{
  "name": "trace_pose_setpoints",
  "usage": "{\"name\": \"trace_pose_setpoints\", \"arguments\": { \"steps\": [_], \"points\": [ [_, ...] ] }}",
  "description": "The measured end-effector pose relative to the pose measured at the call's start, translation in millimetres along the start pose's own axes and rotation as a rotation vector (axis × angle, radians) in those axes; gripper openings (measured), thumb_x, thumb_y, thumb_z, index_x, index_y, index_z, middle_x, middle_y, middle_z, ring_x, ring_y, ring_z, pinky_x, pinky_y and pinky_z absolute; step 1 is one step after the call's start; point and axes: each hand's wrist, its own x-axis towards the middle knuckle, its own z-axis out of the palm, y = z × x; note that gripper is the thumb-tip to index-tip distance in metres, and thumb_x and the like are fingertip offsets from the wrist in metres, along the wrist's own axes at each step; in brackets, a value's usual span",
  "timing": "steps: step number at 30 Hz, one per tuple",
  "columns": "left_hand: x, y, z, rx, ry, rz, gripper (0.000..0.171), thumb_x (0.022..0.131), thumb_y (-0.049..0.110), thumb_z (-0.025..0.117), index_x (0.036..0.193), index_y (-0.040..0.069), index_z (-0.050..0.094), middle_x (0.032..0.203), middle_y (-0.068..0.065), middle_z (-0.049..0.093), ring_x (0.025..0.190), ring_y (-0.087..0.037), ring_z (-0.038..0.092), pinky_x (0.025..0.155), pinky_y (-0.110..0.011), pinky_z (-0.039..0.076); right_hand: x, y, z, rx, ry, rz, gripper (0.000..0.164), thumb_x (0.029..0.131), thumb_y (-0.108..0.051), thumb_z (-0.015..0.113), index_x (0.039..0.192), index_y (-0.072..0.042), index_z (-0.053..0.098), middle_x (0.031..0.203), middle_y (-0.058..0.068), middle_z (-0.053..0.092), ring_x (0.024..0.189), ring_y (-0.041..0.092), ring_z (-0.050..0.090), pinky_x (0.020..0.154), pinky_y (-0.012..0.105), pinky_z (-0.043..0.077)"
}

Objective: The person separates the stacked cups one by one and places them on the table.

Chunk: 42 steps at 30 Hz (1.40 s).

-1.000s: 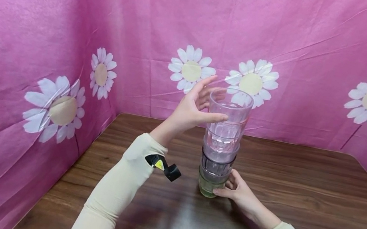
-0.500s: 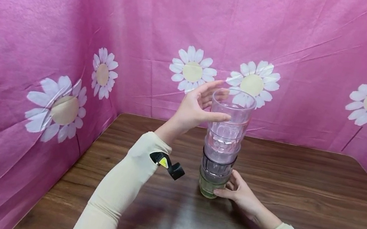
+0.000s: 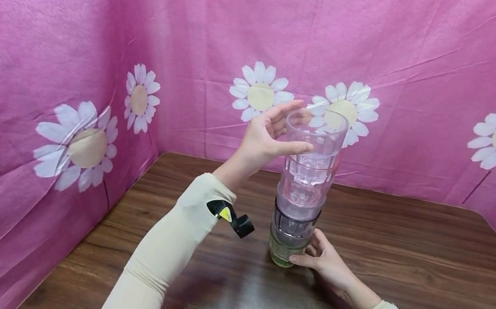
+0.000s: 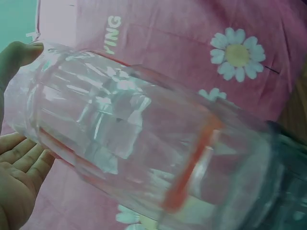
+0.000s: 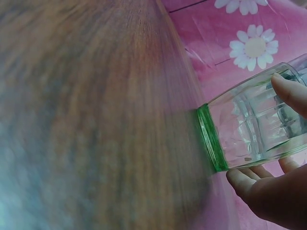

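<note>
A tall nested stack of glass tumblers stands on the wooden table in the head view. The clear top glass (image 3: 323, 144) is held near its rim by my left hand (image 3: 258, 137), thumb in front and fingers around the far side. Beneath it come a pink-tinted glass (image 3: 304, 194), then a dark grey glass (image 3: 292, 226). At the bottom, my right hand (image 3: 328, 265) grips the green glass (image 3: 280, 257) between thumb and fingers. In the right wrist view its thick green base (image 5: 211, 139) sits at the table surface. An orange-red band crosses the glasses in the left wrist view.
A brown wood-grain table (image 3: 410, 247) extends around the stack. Pink cloth (image 3: 212, 17) printed with white daisies hangs behind it and along the sides. Black wrist camera mounts (image 3: 241, 224) protrude from the cream sleeves (image 3: 163, 249).
My left hand has shifted slightly right and then up, raising the clear top glass a little out of the stack. The right hand keeps its grip on the green glass at the bottom.
</note>
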Motion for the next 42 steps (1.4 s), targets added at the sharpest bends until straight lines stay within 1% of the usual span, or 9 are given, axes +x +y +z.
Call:
{"name": "trace_pose_setpoints", "arguments": {
  "steps": [2,10,15,23,27,31,37,39,42],
  "points": [
    [2.2,1.9,-0.3,-0.008,0.004,0.009,0.073,0.074,-0.014,0.077,0.141,-0.004,0.049,0.131,-0.027,0.059,0.117,-0.020,0.062,0.104,-0.031,0.049,0,0,0,-0.002,0.002,0.006,0.082,0.084,0.001,0.074,0.146,0.009,0.021,0.150,0.035,0.030,0.138,0.045,0.032,0.099,0.023,0.045],
    [3.2,8.4,-2.0,0.000,0.061,-0.012,0.075,0.073,-0.015,0.077,0.141,-0.003,0.049,0.130,-0.020,0.062,0.118,-0.017,0.061,0.105,-0.027,0.046,-1,-2,1,0.017,0.004,0.009,0.082,0.083,0.001,0.075,0.146,0.008,0.021,0.150,0.033,0.032,0.135,0.040,0.038,0.098,0.024,0.045],
    [6.6,15.1,-2.6,-0.010,0.122,0.029,0.074,0.074,-0.015,0.076,0.142,-0.005,0.047,0.133,-0.021,0.060,0.118,-0.015,0.061,0.107,-0.026,0.043,-2,-2,2,0.030,0.006,0.007,0.083,0.083,0.001,0.074,0.145,0.009,0.021,0.149,0.034,0.032,0.134,0.039,0.039,0.098,0.025,0.046],
    [9.1,26.9,-5.9,-0.131,0.222,0.113,0.074,0.073,-0.022,0.069,0.142,-0.010,0.043,0.136,-0.027,0.055,0.118,-0.020,0.061,0.109,-0.034,0.043,-2,-2,1,0.024,0.004,0.008,0.082,0.084,0.000,0.074,0.146,0.008,0.021,0.150,0.035,0.031,0.135,0.041,0.038,0.098,0.025,0.046],
    [9.5,30.0,-12.1,-0.129,0.263,0.123,0.074,0.074,-0.021,0.071,0.142,-0.007,0.045,0.134,-0.024,0.058,0.118,-0.019,0.061,0.108,-0.030,0.044,-1,0,0,0.007,0.010,0.016,0.081,0.084,0.000,0.074,0.145,0.008,0.021,0.149,0.034,0.032,0.134,0.038,0.040,0.098,0.025,0.046],
    [7.9,29.3,-20.9,-0.088,0.289,0.123,0.074,0.074,-0.018,0.073,0.142,-0.006,0.047,0.133,-0.020,0.060,0.119,-0.020,0.061,0.108,-0.028,0.043,1,3,-1,0.006,0.014,0.027,0.082,0.083,-0.002,0.076,0.145,0.005,0.023,0.150,0.032,0.033,0.132,0.034,0.043,0.098,0.026,0.047],
    [1.7,21.8,-36.4,-0.075,0.341,0.105,0.074,0.074,-0.019,0.073,0.142,-0.009,0.045,0.134,-0.026,0.057,0.119,-0.023,0.061,0.107,-0.031,0.046,1,4,-2,-0.003,0.004,0.007,0.082,0.083,-0.007,0.078,0.144,0.004,0.024,0.148,0.030,0.036,0.127,0.024,0.049,0.097,0.026,0.048],
    [-0.4,18.9,-42.4,-0.077,0.364,0.101,0.074,0.073,-0.019,0.072,0.141,-0.009,0.045,0.134,-0.026,0.056,0.119,-0.023,0.061,0.106,-0.033,0.047,1,4,-2,0.001,0.006,0.008,0.083,0.083,-0.006,0.078,0.144,0.005,0.024,0.148,0.030,0.036,0.128,0.025,0.048,0.097,0.026,0.048],
    [-4.1,14.4,-51.3,-0.068,0.383,0.090,0.074,0.073,-0.020,0.072,0.141,-0.009,0.045,0.136,-0.027,0.055,0.121,-0.024,0.059,0.108,-0.036,0.045,1,3,-1,0.009,0.010,0.014,0.084,0.082,-0.004,0.077,0.146,0.006,0.022,0.149,0.032,0.034,0.132,0.034,0.044,0.098,0.026,0.047]
  ]
}}
